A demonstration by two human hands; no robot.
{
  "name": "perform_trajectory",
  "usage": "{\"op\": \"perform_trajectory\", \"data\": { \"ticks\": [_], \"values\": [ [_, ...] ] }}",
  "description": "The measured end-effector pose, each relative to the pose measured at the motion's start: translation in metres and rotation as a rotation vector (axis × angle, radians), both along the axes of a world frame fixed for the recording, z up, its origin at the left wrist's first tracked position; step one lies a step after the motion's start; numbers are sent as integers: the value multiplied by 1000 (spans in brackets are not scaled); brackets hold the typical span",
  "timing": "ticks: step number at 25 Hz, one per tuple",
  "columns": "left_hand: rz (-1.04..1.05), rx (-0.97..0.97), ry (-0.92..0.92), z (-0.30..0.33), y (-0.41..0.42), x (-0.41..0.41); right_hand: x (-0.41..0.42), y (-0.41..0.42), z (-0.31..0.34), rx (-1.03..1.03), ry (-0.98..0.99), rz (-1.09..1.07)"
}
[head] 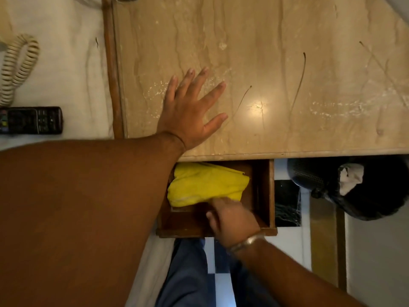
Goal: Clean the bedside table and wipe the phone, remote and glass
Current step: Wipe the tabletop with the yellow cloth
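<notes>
The bedside table's beige marble top (287, 74) fills the upper middle, dusty and scratched. My left hand (190, 109) lies flat on it with fingers spread. Below its front edge a wooden drawer (271, 196) stands pulled out, with a folded yellow cloth (205, 185) inside. My right hand (230, 220) reaches into the drawer and grips the near edge of the cloth. On the white bed sheet at the left lie a black remote (31, 120) and the phone's coiled cream cord (17, 67). The glass is out of view.
A wooden bed frame rail (112, 69) runs between the bed and the table. A black-lined waste bin (363, 187) with crumpled paper stands on the floor at the right. My blue trouser leg (190, 273) is below the drawer.
</notes>
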State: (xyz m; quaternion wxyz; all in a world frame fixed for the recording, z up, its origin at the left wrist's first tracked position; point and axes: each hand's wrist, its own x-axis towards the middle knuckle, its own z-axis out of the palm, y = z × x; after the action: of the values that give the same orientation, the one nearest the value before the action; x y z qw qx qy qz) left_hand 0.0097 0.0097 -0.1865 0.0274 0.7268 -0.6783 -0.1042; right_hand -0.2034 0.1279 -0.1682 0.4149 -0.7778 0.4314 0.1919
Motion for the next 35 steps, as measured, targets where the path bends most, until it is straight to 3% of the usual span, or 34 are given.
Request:
{"op": "perform_trajectory", "data": {
  "ticks": [2,4,7,11,14,18,22,27,30,32,33,35],
  "values": [
    [0,-9,7,-1,0,0,13,-34,-33,-147,47,-29],
    [1,-19,23,-3,1,2,21,-48,-61,-216,234,73],
    [-2,-38,32,-4,1,1,13,-50,-65,-103,336,225],
    [-1,-5,32,1,0,2,-11,-52,7,209,18,-103],
    [-8,4,20,4,0,2,-29,-78,96,211,-131,-414],
    [-7,10,15,5,1,2,-31,-146,208,263,-474,-870],
    [-3,-10,25,3,1,2,-16,-201,215,243,-711,-1089],
    [4,-37,38,1,1,2,-37,-178,113,33,-241,-1314],
    [12,-34,42,0,1,1,-56,-101,85,-60,-97,-1178],
    [13,-26,41,-1,3,1,-44,-40,75,234,-26,-1037],
    [11,-27,41,-1,3,1,-32,-14,70,432,17,-1066],
    [10,-25,46,-1,3,1,-9,22,57,818,127,-1372]
  ]
}}
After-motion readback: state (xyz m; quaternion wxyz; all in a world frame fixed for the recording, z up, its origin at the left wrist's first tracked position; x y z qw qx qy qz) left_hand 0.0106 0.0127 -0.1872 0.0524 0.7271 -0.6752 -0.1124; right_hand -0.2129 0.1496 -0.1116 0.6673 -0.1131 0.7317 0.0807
